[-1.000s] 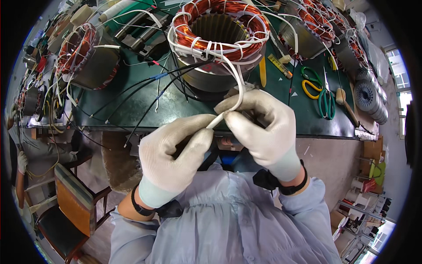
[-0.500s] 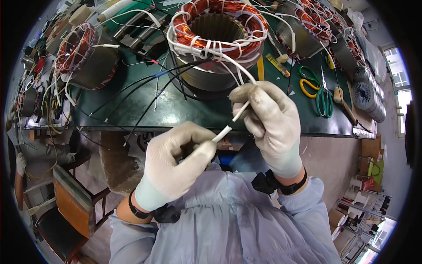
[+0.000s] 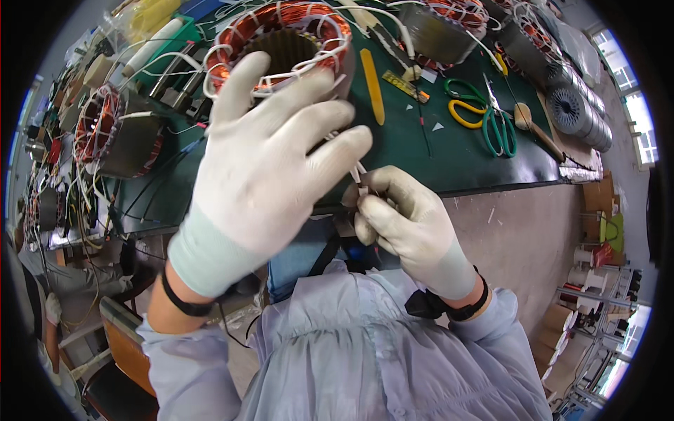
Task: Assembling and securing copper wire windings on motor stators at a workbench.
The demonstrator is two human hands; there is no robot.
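My left hand [image 3: 256,168], in a white knitted glove, reaches across the front of a motor stator [image 3: 302,17] wound with copper wire and tied with white cord. Its fingers are spread and hold nothing; whether they touch the winding I cannot tell. Most of the stator's near side is hidden behind it. Closer to me, the gloved right hand [image 3: 407,221] is closed, thumb and fingers pinching white sleeved leads [image 3: 359,172] just past the bench edge. The lead ends are partly covered by the fingertips.
On the green bench [image 3: 414,151] lie a yellow strip [image 3: 373,85], a yellow cutter knife [image 3: 404,85], green-and-yellow-handled scissors [image 3: 484,116] and a wooden-handled tool [image 3: 537,130]. Other wound stators stand left [image 3: 130,144] and far right [image 3: 442,35]. A chair [image 3: 123,358] stands lower left.
My left hand has let go of the white sleeve and moved forward over the stator, fingers spreading. The right hand has come down toward me, still pinching. The view has shifted.
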